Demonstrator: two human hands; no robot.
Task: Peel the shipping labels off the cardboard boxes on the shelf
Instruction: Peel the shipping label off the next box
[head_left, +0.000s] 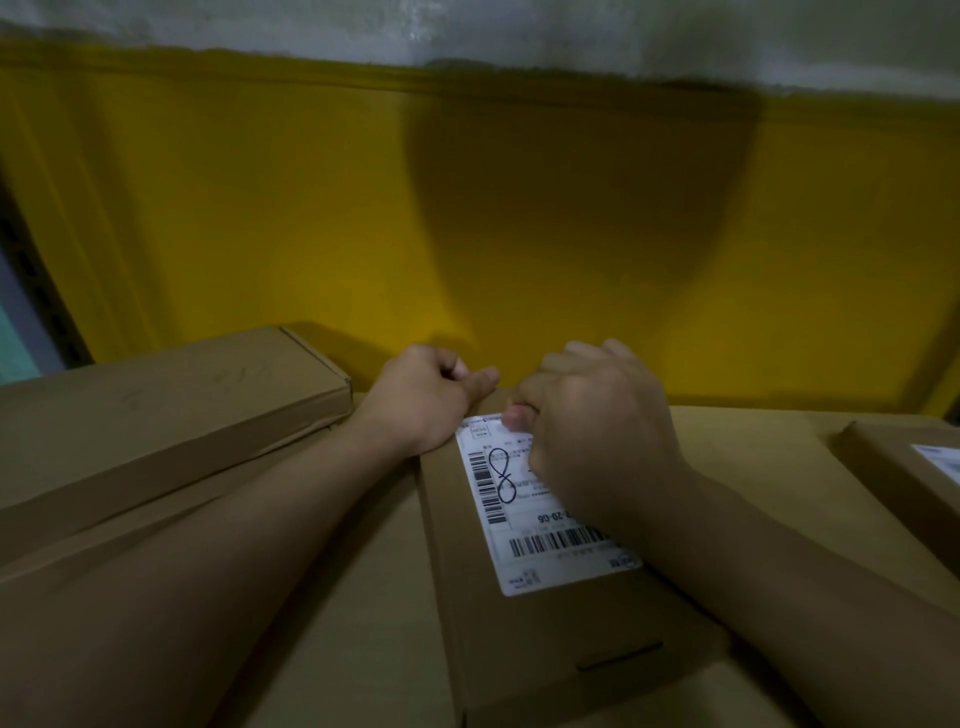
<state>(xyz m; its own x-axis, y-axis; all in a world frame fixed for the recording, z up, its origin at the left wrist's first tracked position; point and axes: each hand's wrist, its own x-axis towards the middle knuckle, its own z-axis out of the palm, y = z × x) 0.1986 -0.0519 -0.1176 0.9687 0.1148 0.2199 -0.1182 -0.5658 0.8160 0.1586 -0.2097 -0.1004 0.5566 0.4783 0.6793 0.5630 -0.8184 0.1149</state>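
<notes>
A flat cardboard box (530, 644) lies in front of me on a larger box. A white shipping label (524, 535) with barcodes and a handwritten 8 is stuck on its top. My left hand (421, 400) is at the box's far left corner, fingers curled and thumb lying along the far edge. My right hand (592, 426) sits over the label's far part, fingers curled down with the fingertips at the label's far edge. Whether the edge is lifted is hidden by the fingers.
A long flat carton (171, 395) lies at the left. Another box (904, 467) with a white label (940, 460) sits at the far right. All rest on a big cardboard surface (343, 623). A yellow wall (467, 208) rises close behind.
</notes>
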